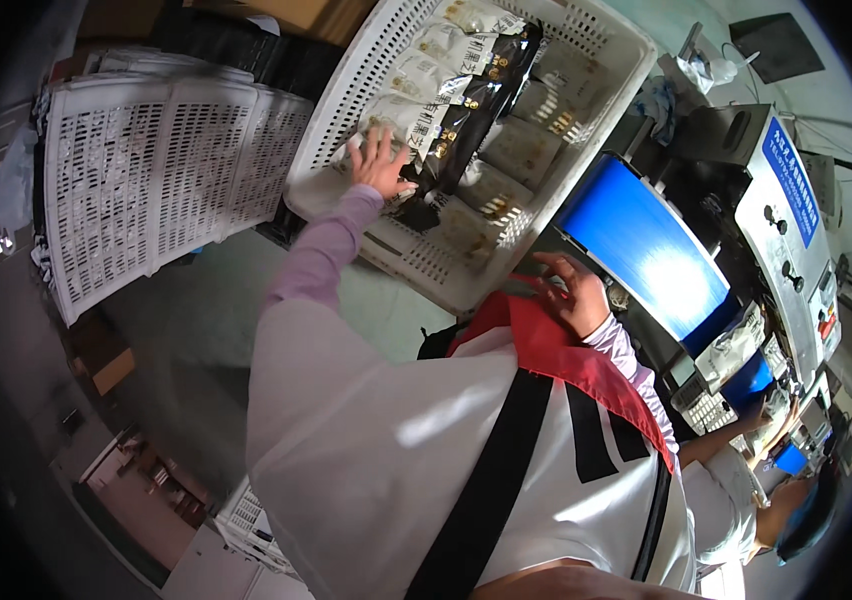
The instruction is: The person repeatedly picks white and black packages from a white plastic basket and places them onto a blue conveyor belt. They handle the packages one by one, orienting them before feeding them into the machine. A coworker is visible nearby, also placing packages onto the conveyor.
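My left hand [378, 165] is stretched into a white perforated plastic crate [426, 272], fingers spread over the nearest of a row of packages. These plastic pouches [436, 80] have white and black printed faces and clear parts. Beside them, along the crate's right side, lie more clear-and-white pouches [521, 150]. My right hand [578, 292] hovers between the crate's near right corner and a blue conveyor belt [646, 250]. Its fingers are loosely bent and apart, and I see nothing in them.
White slatted crates [161, 180] stand on the left. To the right, a grey machine [781, 215] with dark knobs runs along the belt. A white pouch [731, 350] lies at the belt's near end. A co-worker [731, 500] handles a pouch at the lower right.
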